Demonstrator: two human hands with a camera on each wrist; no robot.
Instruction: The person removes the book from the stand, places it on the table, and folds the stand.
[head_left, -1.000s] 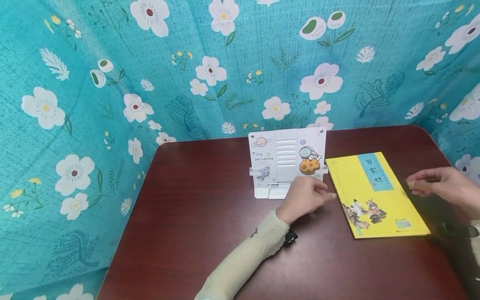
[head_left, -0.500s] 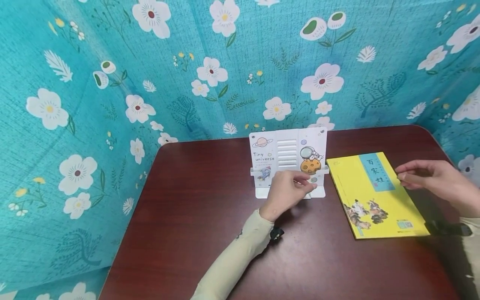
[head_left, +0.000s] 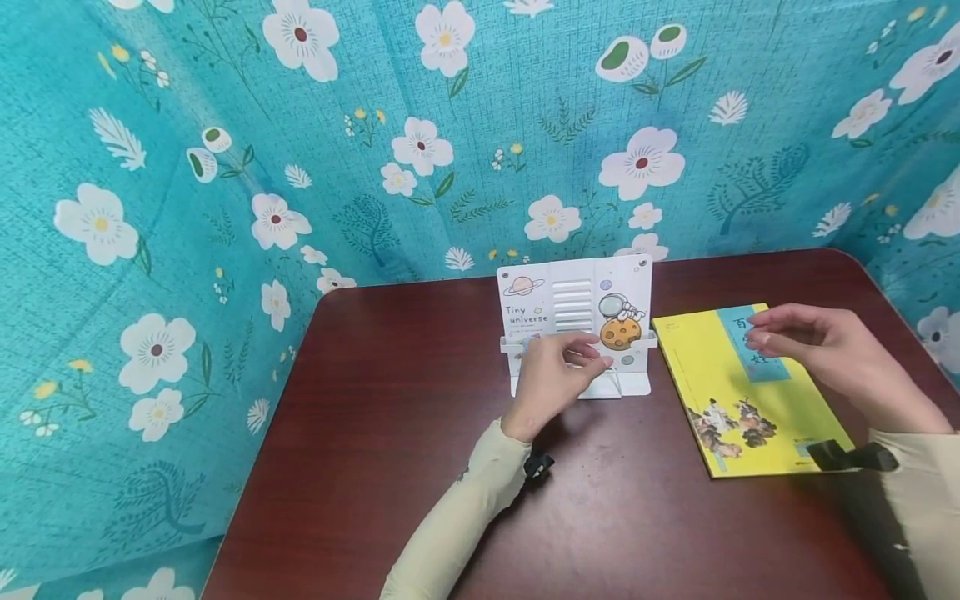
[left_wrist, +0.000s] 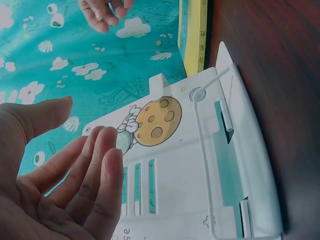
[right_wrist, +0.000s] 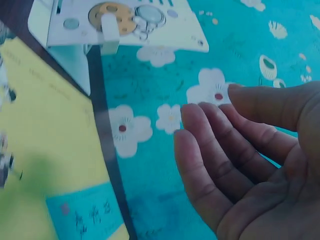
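Note:
A white book stand point(head_left: 573, 287) with space cartoons stands upright near the table's back edge. In front of its lower part hovers my left hand point(head_left: 551, 375), fingers loosely bent, holding nothing. The left wrist view shows a gap between thumb and fingers, with the stand's panel point(left_wrist: 170, 165) and wire bar point(left_wrist: 202, 150) beyond. To the right lies a yellow book point(head_left: 720, 367) with a blue title panel, flat and closed. Above its upper right part is my right hand point(head_left: 832, 350), covering some of the title. Its fingers are relaxed and bare in the right wrist view.
A dark red-brown wooden table point(head_left: 390, 367) carries both things. Behind it and on the left hangs a turquoise flowered cloth point(head_left: 480, 125). Black wrist straps with small devices point(head_left: 855, 457) sit on both wrists, over pale sleeves point(head_left: 465, 508).
My left hand has moved left, from the stand's right side to before its middle. My right hand has come left over the yellow book. Stand and book stay in place.

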